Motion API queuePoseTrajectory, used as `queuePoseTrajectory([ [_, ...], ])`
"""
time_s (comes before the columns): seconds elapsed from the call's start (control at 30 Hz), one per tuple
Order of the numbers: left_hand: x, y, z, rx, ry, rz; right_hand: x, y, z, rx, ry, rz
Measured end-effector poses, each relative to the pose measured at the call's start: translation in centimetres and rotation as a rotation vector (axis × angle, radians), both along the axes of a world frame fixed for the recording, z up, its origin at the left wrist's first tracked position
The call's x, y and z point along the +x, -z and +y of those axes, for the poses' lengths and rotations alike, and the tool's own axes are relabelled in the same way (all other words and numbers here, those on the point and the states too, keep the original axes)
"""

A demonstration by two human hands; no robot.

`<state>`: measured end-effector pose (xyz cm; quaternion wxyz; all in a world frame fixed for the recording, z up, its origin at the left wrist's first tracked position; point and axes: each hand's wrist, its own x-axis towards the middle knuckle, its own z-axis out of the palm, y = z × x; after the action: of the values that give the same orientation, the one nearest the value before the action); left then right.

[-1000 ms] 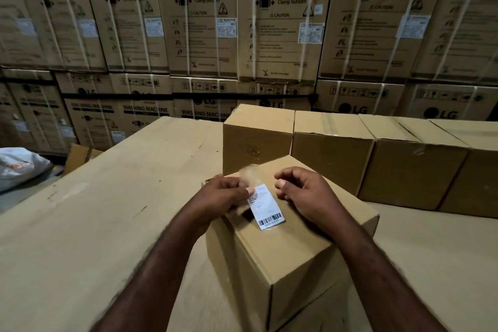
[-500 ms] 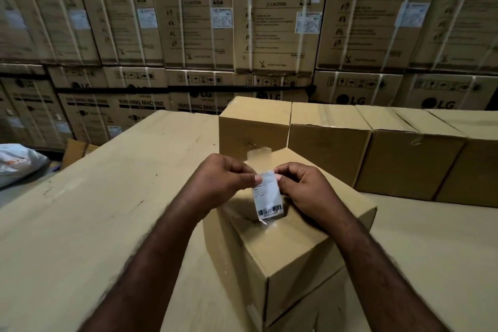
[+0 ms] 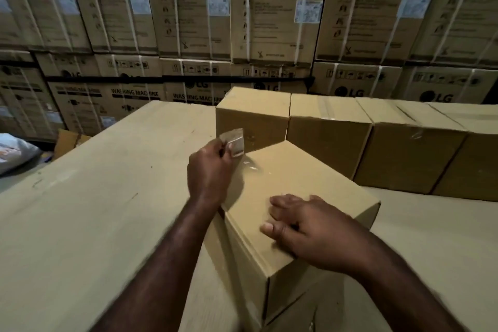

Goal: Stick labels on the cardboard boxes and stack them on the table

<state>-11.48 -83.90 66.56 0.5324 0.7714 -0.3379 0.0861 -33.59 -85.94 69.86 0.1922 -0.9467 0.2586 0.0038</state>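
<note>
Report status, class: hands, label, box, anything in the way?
Left hand pinches paper slip, label or backing unclear. Right hand flat on near box. Row of boxes close behind.

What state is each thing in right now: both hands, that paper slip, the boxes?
Left hand: pinches the paper slip, raised.
Paper slip: held off the near box; label or backing, cannot tell.
Right hand: fingers straight, pressing the near box's top.
Near box: closed, on the table, no label showing.
Row of boxes: closed, side by side behind.
</note>
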Motion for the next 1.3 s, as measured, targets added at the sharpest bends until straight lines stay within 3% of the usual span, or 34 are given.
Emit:
queuePoseTrajectory([
  [0.1,0.0,0.5,-0.4,0.064,0.002,-0.037,1.3,0.3,1.2,-0.045,-0.055,0.130],
  [0.3,0.7,1.4,-0.4,0.054,0.027,0.000,6.6,1.8,0.2,-0.106,-0.038,0.148],
  [0.5,0.8,1.8,-0.3,-0.014,0.022,0.017,2.5,1.0,2.1,-0.149,-0.036,0.181],
  [0.73,1.0,2.0,-0.4,0.007,0.041,0.006,7.8,2.5,0.0,-0.136,-0.046,0.090],
  [1.03,1.2,1.9,-0.5,-0.023,0.019,0.035,3.2,1.3,1.5,-0.192,-0.019,0.198],
  [1.3,2.0,2.7,-0.8,-0.057,0.062,0.092,9.5,2.7,-0.4,-0.164,-0.011,0.106],
])
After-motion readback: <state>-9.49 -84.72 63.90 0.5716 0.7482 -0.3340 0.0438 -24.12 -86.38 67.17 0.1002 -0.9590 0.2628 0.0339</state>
